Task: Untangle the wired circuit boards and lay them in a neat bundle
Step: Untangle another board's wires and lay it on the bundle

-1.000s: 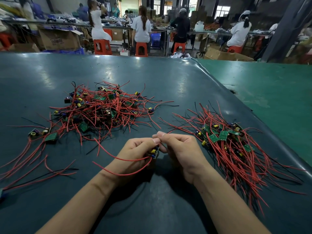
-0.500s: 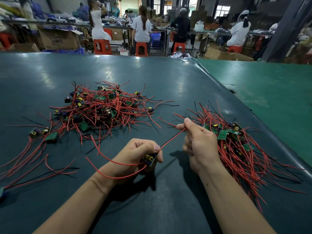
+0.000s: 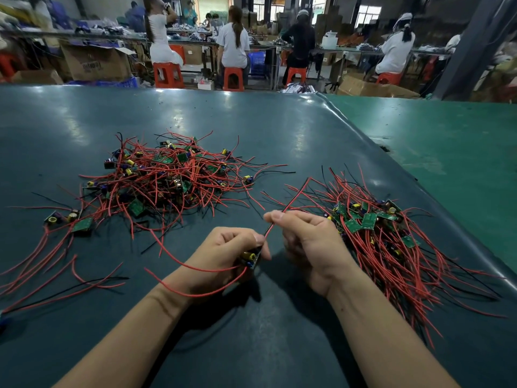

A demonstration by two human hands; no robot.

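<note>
Gripping small circuit board (image 3: 251,258), left hand (image 3: 223,254); right hand (image 3: 309,240) pinching thin red wire (image 3: 291,201).

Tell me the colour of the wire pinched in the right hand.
Red. The wire in the right hand shows best in the head view.

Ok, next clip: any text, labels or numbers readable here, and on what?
Nothing can be read for certain.
Brown cardboard box behind the table: dark printed lettering on its front, too blurred to read.
Small green circuit boards in the right-hand bundle: any markings too small to read.
Small wired board held in the left hand: no legible print.
</note>
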